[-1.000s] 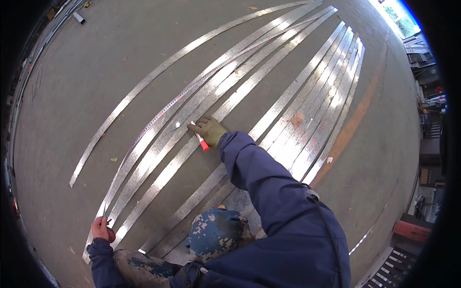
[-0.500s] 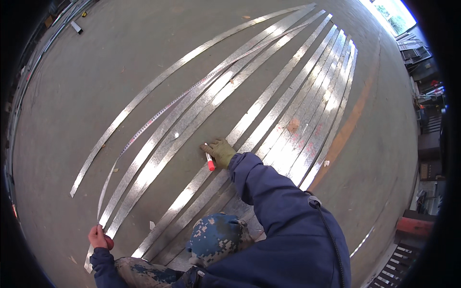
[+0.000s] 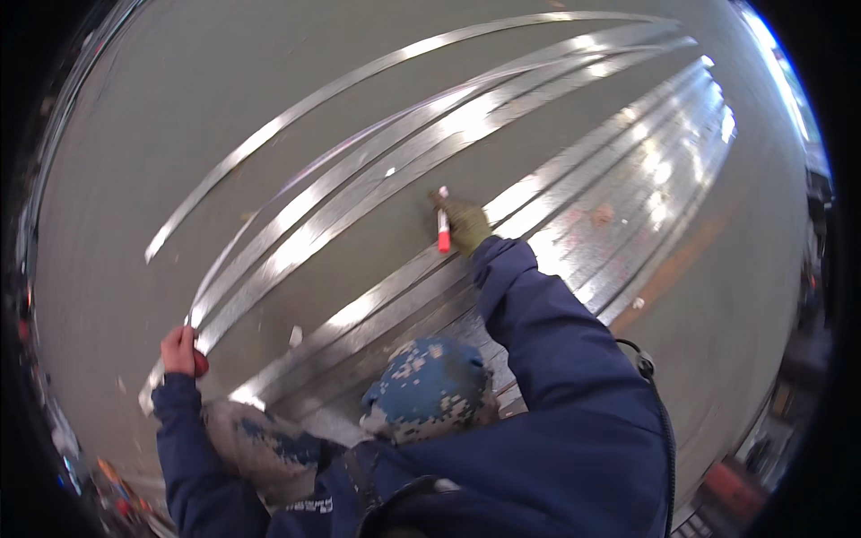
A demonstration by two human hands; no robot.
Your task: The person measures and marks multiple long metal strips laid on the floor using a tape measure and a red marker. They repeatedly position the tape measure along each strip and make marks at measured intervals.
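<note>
My bare left hand (image 3: 178,351), at the lower left, is closed around a tape measure with a red case (image 3: 201,363). From there the tape's thin blade (image 3: 325,160) runs out in a long line toward the far right, beside two shiny metal strips (image 3: 285,255). My right hand, in an olive work glove (image 3: 468,222), grips a white marker with a red cap (image 3: 443,237). This hand is at the near edge of the grouped metal strips, beside the bare floor gap. Some of its fingers are hidden under the glove's back.
A lone metal strip (image 3: 296,112) lies farther left on the concrete floor. More strips (image 3: 619,211) lie close together at right, with reddish marks on them. My camouflage-clad knee (image 3: 430,386) is over the nearer strips. A rusty orange band (image 3: 686,255) marks the floor beyond.
The whole view has turned and shifted, so the strips slant more toward the right and both hands appear higher. Each hand keeps its hold on the tape measure and the marker.
</note>
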